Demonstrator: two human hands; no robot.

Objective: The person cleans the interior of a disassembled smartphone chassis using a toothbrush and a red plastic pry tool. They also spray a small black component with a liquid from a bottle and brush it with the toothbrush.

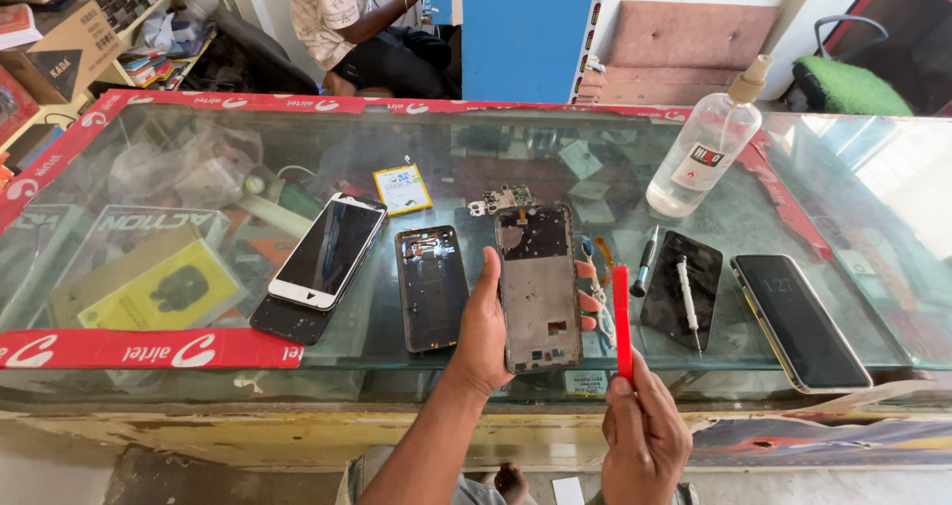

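Glass counter [149, 148] bears spray bottle [702, 153] (clear liquid inside).

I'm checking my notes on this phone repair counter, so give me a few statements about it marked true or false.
1. The left hand holds an opened phone frame upright over the glass counter. True.
2. The right hand holds a blue screwdriver. False: it holds a thin red tool, pointing up.
3. A clear bottle stands on the counter at the far right. True.
4. The white-edged phone lies right of the held frame. False: it lies to the left, resting on a dark panel.
5. A screwdriver lies on a black panel right of the red tool. True.
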